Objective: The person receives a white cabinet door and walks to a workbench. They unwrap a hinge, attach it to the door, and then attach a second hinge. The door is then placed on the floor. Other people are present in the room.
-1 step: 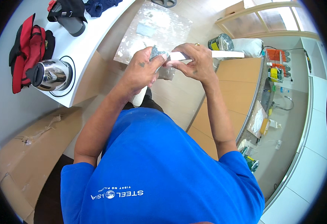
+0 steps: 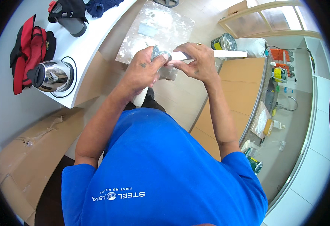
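Note:
My left hand (image 2: 141, 71) is closed, with its thumb pressed over a crumpled grey piece that looks like sandpaper (image 2: 159, 51). A white length (image 2: 139, 98) shows below that hand; whether it joins the strip on the right is hidden. With thumb and fingers, my right hand (image 2: 197, 62) grips a long white strip (image 2: 231, 54) that sticks out to the right past it. The fingertips of both hands nearly meet. Beyond them lies a white-smeared board (image 2: 168, 22), bearing a flat grey-blue sheet (image 2: 147, 30).
At left, a white counter (image 2: 93, 35) carries a steel kettle (image 2: 53, 76), a red-and-black bag (image 2: 29, 56) and a dark cap (image 2: 67, 10). Tan cabinets (image 2: 234, 92) line the right under a sink counter. A tub (image 2: 224, 42) and white sack (image 2: 251, 44) stand far right. Cardboard (image 2: 40, 139) lies lower left.

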A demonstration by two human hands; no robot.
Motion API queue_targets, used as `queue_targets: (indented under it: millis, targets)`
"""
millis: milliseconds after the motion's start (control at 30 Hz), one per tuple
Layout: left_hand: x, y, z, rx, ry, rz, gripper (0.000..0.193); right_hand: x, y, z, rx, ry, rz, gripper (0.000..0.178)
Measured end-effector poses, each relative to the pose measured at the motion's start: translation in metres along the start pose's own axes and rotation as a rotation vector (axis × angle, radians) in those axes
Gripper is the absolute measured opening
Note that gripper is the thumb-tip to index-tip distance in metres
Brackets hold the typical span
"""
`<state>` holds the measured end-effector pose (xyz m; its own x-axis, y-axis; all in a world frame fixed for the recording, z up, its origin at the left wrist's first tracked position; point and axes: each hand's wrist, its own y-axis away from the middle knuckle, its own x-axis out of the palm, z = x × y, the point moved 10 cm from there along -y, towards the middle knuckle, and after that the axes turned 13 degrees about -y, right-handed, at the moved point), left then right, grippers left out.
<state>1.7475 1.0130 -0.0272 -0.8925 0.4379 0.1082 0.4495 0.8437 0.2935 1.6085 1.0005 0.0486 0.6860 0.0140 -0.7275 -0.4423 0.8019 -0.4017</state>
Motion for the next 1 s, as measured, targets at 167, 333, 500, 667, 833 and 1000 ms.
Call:
queue_targets:
  millis: [167, 333, 500, 667, 833, 1000]
  targets:
    - [-0.004, -0.004, -0.009, 0.003, -0.110, -0.020, 0.022, -0.001, -0.006, -0.003, 0.007, 0.035, -0.022, 0.049]
    - [-0.007, 0.001, -0.017, -0.026, -0.221, -0.077, 0.020, 0.002, -0.005, -0.006, 0.023, 0.018, -0.020, 0.046]
    - [-0.006, 0.003, -0.017, -0.022, -0.192, -0.146, 0.020, 0.002, -0.008, -0.009, 0.023, 0.033, -0.026, 0.044]
    - [0.001, 0.006, -0.011, -0.100, -0.071, -0.109, 0.020, 0.001, -0.013, -0.012, -0.016, 0.051, -0.026, 0.044]
    - [-0.004, 0.000, -0.006, -0.151, 0.063, -0.156, 0.020, -0.001, -0.019, -0.013, -0.004, 0.037, -0.038, 0.046]
    - [-0.008, -0.003, -0.006, -0.165, 0.088, -0.169, 0.021, 0.001, -0.027, -0.017, -0.021, 0.052, -0.032, 0.048]
